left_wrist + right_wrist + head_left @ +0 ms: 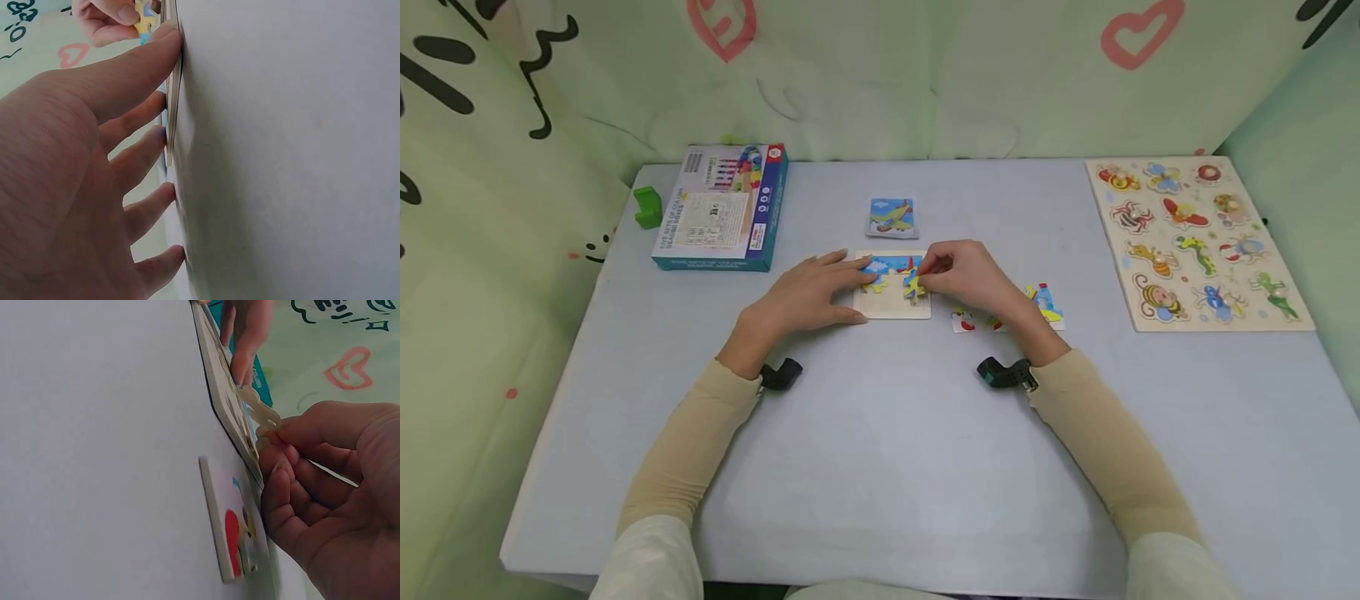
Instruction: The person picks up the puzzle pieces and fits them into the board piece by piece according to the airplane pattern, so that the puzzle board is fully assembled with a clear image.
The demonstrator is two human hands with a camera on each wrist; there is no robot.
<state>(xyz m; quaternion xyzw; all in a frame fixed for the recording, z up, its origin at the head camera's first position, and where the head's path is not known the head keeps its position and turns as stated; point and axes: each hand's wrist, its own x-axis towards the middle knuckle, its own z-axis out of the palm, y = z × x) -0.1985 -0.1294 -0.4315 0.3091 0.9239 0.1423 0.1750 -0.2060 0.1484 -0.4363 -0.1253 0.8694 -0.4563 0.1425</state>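
In the head view, a small wooden puzzle board (pixel 891 310) lies mid-table, its upper part filled with blue and yellow jigsaw pieces. My left hand (pixel 805 293), fingers spread, rests at the board's left side; thumb and fingertips touch its edge and pieces. Over the right side of the board, my right hand (pixel 970 271) pinches a yellow and blue jigsaw piece (pixel 913 288) between thumb and fingers. The right wrist view shows this piece (pixel 259 409) tilted above the board. Loose pieces (pixel 963 322) lie right of the board, partly hidden by the right wrist.
Behind the board is a small picture card (pixel 892 218) with a yellow plane. A printed box (pixel 718 208) and a green block (pixel 647 207) stand at the back left. A large wooden insect puzzle (pixel 1172 246) lies at the right. Fabric walls border the table's far side.
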